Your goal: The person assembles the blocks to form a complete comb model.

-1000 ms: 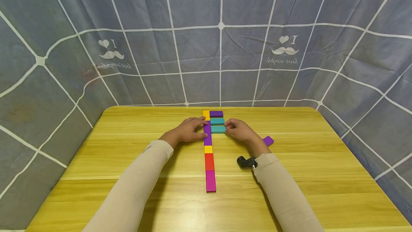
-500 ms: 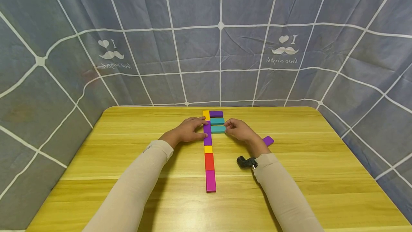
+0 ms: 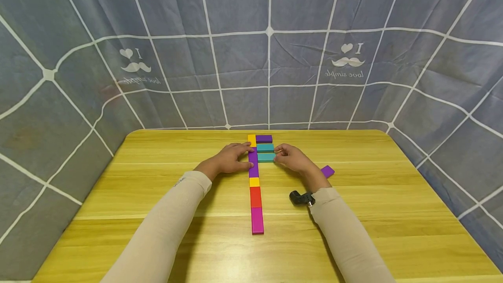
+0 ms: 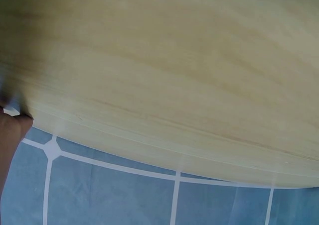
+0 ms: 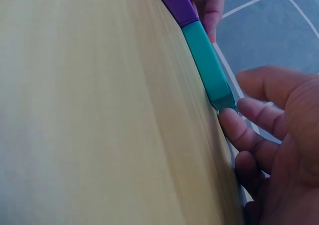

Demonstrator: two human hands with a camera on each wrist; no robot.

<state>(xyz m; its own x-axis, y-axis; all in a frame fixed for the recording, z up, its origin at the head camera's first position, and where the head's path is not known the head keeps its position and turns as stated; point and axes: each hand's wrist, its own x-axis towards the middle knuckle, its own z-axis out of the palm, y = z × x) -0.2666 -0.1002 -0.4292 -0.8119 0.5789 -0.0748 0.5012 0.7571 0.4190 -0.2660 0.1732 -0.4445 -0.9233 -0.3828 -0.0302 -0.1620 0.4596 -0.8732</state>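
Flat coloured blocks form a column down the middle of the table. My left hand (image 3: 229, 159) lies on its left side, fingertips and thumb on the purple blocks (image 3: 253, 169) near the far end. Branching right from the column are a dark purple block (image 3: 264, 139) and two teal blocks (image 3: 265, 148). My right hand (image 3: 291, 158) is at the right end of the nearer teal block (image 3: 266, 157). In the right wrist view, fingertips are right at the end of a teal block (image 5: 208, 63), thumb apart from it; its other end meets a purple block (image 5: 177, 5).
Lower in the column come a yellow block (image 3: 254, 182), a red block (image 3: 256, 197) and a magenta block (image 3: 257, 221). A loose purple block (image 3: 327, 171) lies beside the right wrist, which wears a black camera mount (image 3: 300, 198). A grey curtain (image 3: 243, 64) hangs behind the table.
Almost nothing differs: the right hand's fingers shift very slightly at the teal blocks' ends. The left hand and the blocks stay where they were.
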